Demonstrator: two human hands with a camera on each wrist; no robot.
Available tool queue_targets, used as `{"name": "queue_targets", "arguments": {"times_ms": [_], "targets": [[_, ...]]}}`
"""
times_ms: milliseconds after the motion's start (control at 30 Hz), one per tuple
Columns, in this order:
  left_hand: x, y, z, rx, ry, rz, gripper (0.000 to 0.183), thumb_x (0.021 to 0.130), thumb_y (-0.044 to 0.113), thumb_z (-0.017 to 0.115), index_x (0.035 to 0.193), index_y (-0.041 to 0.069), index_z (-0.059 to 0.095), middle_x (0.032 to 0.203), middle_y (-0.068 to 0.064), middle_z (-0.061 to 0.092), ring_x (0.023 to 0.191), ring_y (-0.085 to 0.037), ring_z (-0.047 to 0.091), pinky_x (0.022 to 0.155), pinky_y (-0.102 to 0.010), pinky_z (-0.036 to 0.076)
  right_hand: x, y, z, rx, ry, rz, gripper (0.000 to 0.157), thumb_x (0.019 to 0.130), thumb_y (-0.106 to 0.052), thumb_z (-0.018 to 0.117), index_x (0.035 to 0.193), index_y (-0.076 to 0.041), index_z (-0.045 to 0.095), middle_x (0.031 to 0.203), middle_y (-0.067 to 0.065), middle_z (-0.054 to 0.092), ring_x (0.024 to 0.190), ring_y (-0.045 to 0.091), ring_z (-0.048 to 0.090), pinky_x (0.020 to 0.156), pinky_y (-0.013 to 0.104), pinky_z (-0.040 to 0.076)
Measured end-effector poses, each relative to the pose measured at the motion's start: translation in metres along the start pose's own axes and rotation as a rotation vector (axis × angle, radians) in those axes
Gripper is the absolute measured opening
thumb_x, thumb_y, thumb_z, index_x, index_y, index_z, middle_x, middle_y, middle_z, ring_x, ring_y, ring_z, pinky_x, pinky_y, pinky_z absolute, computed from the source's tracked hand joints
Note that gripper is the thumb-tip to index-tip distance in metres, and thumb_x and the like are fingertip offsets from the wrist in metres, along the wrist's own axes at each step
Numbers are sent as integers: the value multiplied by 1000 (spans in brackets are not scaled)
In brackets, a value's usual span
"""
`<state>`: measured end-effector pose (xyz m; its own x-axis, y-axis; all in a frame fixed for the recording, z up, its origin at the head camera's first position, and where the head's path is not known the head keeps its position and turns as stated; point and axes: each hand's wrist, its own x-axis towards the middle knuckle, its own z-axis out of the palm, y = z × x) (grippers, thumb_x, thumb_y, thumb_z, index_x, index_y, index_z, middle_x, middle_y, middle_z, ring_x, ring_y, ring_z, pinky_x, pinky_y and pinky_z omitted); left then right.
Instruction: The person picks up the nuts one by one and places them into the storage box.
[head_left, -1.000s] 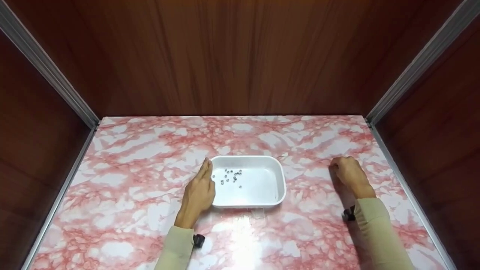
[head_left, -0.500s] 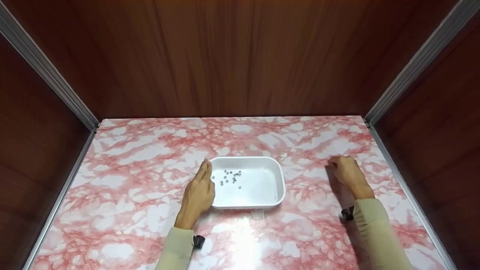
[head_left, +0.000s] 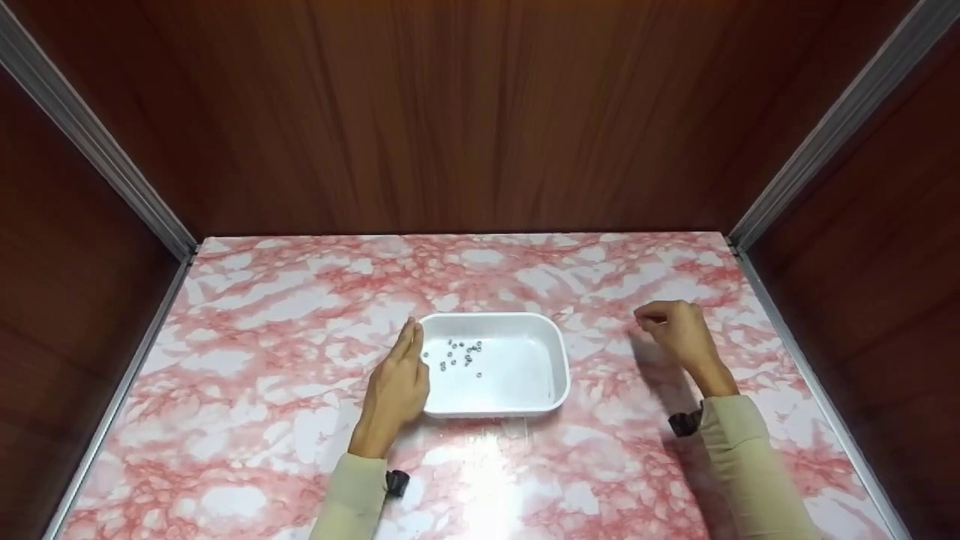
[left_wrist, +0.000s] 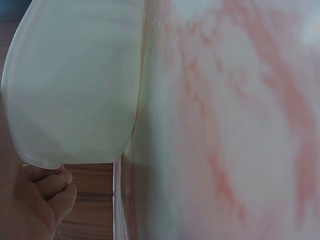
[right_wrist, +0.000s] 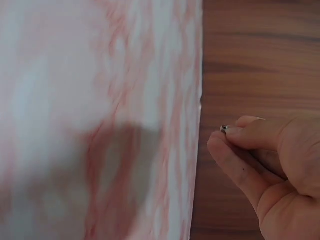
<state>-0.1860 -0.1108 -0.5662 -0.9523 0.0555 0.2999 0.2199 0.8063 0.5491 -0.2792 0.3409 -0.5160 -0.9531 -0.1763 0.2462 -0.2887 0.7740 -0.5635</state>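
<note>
A white rectangular tray point(head_left: 517, 390) with rounded corners stands mid-table, and several small metal nuts point(head_left: 469, 356) lie scattered over the left half of its floor. At the tray's left end my left hand point(head_left: 394, 382) holds the side; the left wrist view shows curled fingers point(left_wrist: 52, 187) against the tray's outer wall. To the right of the tray, raised over the table, my right hand point(head_left: 679, 330) pinches one small nut point(right_wrist: 223, 129) between thumb and forefinger. That nut is too small to make out in the head view.
The table point(head_left: 262, 435) has a red-and-white marbled top. Brown wood-grain panels point(head_left: 480, 112) enclose it at the back and both sides, with grey metal strips point(head_left: 825, 397) along the edges. Each wrist bears a small black camera point(head_left: 397, 484).
My right hand has lifted from the table and shifted a little left and away from me. The left hand and the tray stay in place.
</note>
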Motion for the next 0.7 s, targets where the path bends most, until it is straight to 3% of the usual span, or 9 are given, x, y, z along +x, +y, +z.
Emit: {"name": "queue_targets", "arguments": {"times_ms": [233,300,500,700], "targets": [[1,0,0,3,-3,5,54,105,9,49,158,-3,41,168,-19,39,136,-37,61,72,-39,55,5,-19,7,146,-39,52,16,96,-4,72,109,-3,82,107,17,82,99,35,79,77,19,59],[1,0,-1,3,-2,5,54,105,9,49,157,-4,41,168,-19,39,139,-37,60,73,-38,55,6,-28,10,206,-48,66,16,95,-4,74,109,-3,82,106,17,82,98,32,79,75,14,58],[3,0,-1,4,13,11,55,104,8,50,157,-4,42,168,-19,40,137,-36,61,73,-38,55,11,-54,19,359,-89,89,14,92,-8,79,105,-4,83,106,19,81,91,10,79,77,19,63],[1,0,1,4,8,8,54,104,7,50,157,-3,43,168,-19,40,120,-35,69,62,-30,47,14,-80,26,507,-175,90,18,92,-5,78,108,5,80,107,25,80,90,12,81,81,27,65]]}}
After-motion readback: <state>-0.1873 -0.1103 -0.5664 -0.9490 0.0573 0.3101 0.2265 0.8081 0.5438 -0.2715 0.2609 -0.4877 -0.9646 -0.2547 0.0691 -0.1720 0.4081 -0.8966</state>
